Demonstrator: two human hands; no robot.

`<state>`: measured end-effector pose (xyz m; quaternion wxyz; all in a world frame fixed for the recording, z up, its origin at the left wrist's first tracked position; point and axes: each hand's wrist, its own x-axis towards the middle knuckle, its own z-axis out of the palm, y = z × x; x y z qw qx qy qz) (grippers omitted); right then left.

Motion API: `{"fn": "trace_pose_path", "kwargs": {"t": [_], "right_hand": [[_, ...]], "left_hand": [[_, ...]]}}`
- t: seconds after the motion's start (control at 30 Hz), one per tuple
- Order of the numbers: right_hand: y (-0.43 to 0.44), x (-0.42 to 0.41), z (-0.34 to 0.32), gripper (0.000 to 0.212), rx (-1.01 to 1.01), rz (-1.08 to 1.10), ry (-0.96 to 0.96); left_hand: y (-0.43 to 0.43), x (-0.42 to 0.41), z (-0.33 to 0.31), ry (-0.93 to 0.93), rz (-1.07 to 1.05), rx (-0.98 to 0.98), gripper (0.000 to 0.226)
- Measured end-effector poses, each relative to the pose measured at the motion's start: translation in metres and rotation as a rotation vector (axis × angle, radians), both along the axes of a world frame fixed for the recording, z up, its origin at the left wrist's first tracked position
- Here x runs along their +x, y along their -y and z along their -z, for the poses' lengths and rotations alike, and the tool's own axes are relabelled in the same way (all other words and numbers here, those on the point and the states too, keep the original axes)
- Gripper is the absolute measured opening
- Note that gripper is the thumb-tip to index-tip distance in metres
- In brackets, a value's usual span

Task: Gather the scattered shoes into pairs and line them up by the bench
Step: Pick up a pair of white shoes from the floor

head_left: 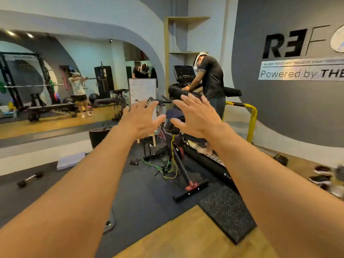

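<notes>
Both my arms reach straight out in front of me at chest height. My left hand (140,119) and my right hand (195,116) are spread with straight fingers and hold nothing. Far down at the right edge, several shoes lie on the wooden floor: a dark shoe (323,170), another dark shoe (320,179) nearer me, and a pale shoe (337,190), partly cut off by the frame. My hands are well away from them. A black weight bench (54,107) shows in the wall mirror at the left.
An exercise bike (178,146) stands ahead on black mats, with green and yellow cords (167,168) by its base. A person (210,84) leans over a treadmill (204,153) behind it. A dumbbell (29,178) lies left; a speckled mat (227,211) lies right.
</notes>
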<state>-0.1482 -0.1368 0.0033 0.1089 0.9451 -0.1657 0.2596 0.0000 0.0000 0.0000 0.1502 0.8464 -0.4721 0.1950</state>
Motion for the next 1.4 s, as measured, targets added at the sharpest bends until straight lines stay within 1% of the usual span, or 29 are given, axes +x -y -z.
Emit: {"fn": "trace_pose_path", "kwargs": {"t": [0.23,0.4,0.63,0.83,1.0,1.17,1.4], "right_hand": [[0.073,-0.089,0.06,0.066,0.027,0.209,-0.023],[0.131,-0.175,0.096,0.063,0.08,0.359,-0.066],[0.204,-0.287,0.128,0.066,0.161,0.551,-0.094],[0.269,-0.362,0.153,0.067,0.224,0.693,-0.126],[0.338,-0.403,0.178,0.067,0.252,0.775,-0.119],[0.419,-0.426,0.203,0.067,0.272,0.871,-0.124],[0.526,-0.444,0.223,0.066,0.34,0.967,-0.16]], "left_hand": [[0.108,-0.061,0.053,-0.059,0.201,0.067,0.067],[0.186,-0.13,0.078,-0.077,0.317,0.127,0.067],[0.295,-0.234,0.11,-0.062,0.475,0.173,0.069],[0.392,-0.31,0.14,-0.073,0.614,0.226,0.071],[0.479,-0.358,0.161,-0.06,0.736,0.237,0.07],[0.575,-0.388,0.183,-0.052,0.839,0.263,0.068],[0.701,-0.409,0.208,-0.117,0.893,0.357,0.067]]}}
